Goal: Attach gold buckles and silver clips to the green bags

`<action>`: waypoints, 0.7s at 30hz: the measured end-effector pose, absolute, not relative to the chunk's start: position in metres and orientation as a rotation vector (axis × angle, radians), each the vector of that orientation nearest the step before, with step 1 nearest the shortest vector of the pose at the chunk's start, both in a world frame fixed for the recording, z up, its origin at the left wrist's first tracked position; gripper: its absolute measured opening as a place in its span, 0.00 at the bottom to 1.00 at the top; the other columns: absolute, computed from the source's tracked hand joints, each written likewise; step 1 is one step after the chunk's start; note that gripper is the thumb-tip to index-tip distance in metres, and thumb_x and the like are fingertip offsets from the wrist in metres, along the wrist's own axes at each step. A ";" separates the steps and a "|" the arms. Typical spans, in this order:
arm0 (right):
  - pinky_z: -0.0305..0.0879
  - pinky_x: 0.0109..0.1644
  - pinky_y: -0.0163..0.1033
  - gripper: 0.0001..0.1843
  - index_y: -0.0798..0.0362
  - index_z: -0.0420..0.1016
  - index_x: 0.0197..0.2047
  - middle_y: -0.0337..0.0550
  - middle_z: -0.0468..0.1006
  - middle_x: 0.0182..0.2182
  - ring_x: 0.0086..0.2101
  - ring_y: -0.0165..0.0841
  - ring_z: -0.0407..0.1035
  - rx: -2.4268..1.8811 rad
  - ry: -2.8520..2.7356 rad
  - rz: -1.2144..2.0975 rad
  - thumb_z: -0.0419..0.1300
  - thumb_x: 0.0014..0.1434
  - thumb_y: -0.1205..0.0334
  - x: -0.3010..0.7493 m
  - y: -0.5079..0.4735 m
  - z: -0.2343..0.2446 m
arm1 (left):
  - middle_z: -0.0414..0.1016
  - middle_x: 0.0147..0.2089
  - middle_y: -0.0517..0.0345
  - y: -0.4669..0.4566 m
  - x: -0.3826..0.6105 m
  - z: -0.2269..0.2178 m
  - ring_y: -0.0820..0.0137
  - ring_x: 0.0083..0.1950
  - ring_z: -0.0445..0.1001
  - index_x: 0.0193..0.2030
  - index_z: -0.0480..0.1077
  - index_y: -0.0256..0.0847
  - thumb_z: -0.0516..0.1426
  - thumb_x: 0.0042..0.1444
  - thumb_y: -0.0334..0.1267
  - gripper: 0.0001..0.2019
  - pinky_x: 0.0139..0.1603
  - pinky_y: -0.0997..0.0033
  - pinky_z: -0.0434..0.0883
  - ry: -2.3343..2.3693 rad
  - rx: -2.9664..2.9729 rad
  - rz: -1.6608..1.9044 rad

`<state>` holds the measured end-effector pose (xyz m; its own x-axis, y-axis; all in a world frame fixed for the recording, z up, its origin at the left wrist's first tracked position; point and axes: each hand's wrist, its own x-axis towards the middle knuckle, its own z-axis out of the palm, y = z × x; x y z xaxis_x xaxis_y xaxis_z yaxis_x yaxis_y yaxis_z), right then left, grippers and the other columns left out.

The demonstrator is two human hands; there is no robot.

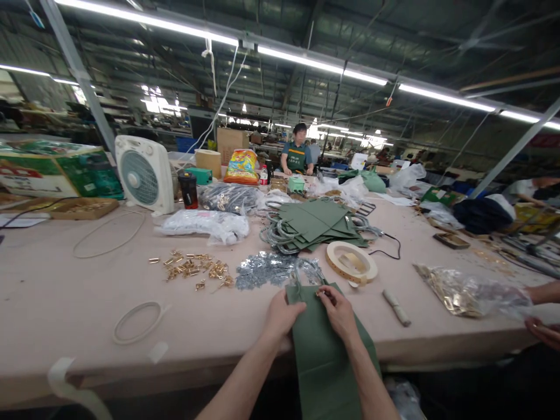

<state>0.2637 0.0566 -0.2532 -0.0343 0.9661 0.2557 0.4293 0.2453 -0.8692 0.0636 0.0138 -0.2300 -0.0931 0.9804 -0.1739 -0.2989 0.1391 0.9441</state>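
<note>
A dark green bag (pixel 319 356) with grey cord handles (pixel 306 269) hangs over the table's front edge, its top lying on the tabletop. My left hand (pixel 282 315) grips the bag's upper left edge, thumb on the front face. My right hand (pixel 338 312) is closed in a pinch around a small gold metal fitting (pixel 318 293) against the bag's top edge. Just beyond lies a spread of small silver metal plates (pixel 265 269). A scatter of gold metal fittings (pixel 188 267) is to the left. Further back is a stack of similar green bags (pixel 315 221).
A roll of tape (pixel 351 262) and a short wrapped stick (pixel 396 307) lie to the right. At the right edge, another person's hand (pixel 545 293) is beside a clear bag of gold parts (pixel 459 294). A white fan (pixel 144 175) stands back left. A co-worker (pixel 297 153) is across the table.
</note>
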 end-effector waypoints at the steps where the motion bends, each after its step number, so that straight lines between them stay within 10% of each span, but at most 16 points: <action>1: 0.73 0.49 0.45 0.23 0.51 0.81 0.48 0.46 0.85 0.39 0.40 0.42 0.79 -1.314 -1.613 0.761 0.60 0.63 0.40 0.265 0.056 -0.254 | 0.84 0.39 0.50 0.015 0.067 -0.232 0.57 0.43 0.81 0.39 0.78 0.39 0.70 0.39 0.31 0.17 0.46 0.65 0.75 1.203 0.853 1.320; 21: 0.74 0.58 0.49 0.16 0.47 0.83 0.52 0.48 0.85 0.49 0.49 0.43 0.79 -1.141 -1.905 0.563 0.59 0.68 0.52 0.271 0.042 -0.240 | 0.83 0.39 0.50 0.016 0.073 -0.229 0.63 0.34 0.80 0.51 0.72 0.37 0.72 0.46 0.43 0.27 0.42 0.62 0.78 0.805 0.497 1.278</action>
<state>0.2709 0.0424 -0.2404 -0.2475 0.8722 0.4219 0.5026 0.4879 -0.7137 0.0734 0.0156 -0.2287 0.0807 0.9648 -0.2505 -0.6423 0.2425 0.7271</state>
